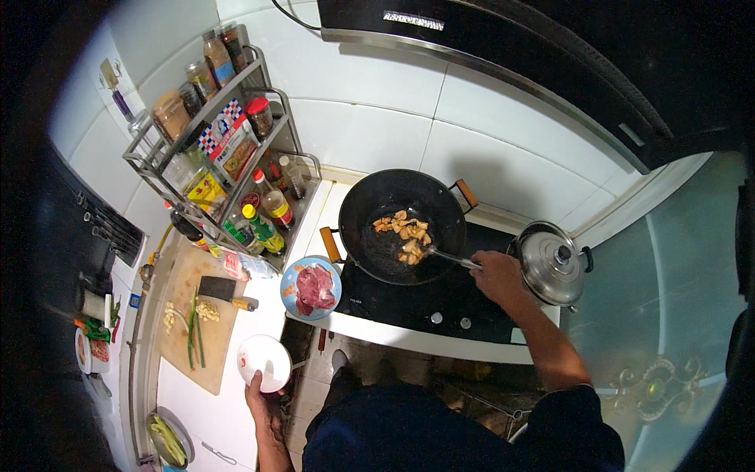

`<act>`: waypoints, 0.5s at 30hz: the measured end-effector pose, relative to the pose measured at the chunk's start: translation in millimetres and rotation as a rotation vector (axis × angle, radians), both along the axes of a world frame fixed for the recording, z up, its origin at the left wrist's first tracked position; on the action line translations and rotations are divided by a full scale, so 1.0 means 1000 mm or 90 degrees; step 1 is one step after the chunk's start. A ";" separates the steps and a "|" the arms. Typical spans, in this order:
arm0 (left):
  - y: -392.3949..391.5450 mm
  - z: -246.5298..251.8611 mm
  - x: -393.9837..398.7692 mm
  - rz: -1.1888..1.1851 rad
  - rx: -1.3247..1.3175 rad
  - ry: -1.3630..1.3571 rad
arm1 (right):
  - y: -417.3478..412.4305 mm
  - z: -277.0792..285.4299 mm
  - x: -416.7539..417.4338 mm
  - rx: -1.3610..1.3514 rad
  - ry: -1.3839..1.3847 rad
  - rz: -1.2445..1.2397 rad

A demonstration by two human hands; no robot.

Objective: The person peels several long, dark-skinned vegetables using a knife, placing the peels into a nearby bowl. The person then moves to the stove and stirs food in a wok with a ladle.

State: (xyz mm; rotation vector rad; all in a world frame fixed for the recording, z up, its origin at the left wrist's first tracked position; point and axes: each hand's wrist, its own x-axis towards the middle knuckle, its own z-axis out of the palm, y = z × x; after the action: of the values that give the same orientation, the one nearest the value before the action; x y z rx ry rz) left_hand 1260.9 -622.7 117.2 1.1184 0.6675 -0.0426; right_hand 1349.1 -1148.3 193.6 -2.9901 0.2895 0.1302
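My right hand (497, 277) grips the handle of a metal spatula (454, 256), whose head rests among browned food pieces (407, 229) in a black wok (377, 253) on the cooktop. With its thumb over the rim, my left hand (259, 396) holds a white bowl (263, 360) over the counter's edge; a small red mark or bit shows inside. Between bowl and wok, a blue plate (287, 274) carries slices of raw meat (314, 288). Left of these, a cutting board (215, 374) bears a cleaver (217, 287), green onions (193, 330) and chopped pale pieces (207, 311).
A metal rack (283, 133) with sauce bottles and jars stands at the back left. Right of the wok sits a lidded steel pot (548, 265). The range hood (472, 53) hangs overhead. A dish of green vegetables (167, 439) lies at lower left, and a glass panel (655, 295) borders the right.
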 end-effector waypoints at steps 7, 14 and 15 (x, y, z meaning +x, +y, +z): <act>-0.028 0.013 0.023 -0.084 0.024 -0.005 | 0.026 -0.035 0.038 0.135 -0.059 -0.129; -0.038 0.014 0.041 -0.102 -0.011 0.000 | 0.002 -0.024 0.027 0.277 0.082 -0.154; -0.039 0.015 0.043 -0.105 -0.011 0.019 | 0.001 -0.024 0.026 0.334 0.137 -0.175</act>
State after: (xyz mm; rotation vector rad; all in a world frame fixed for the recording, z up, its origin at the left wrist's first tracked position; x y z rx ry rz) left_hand 1303.4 -661.9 132.5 1.1563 0.5991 -0.2050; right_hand 1375.5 -1147.8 169.2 -2.3928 0.5842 0.4260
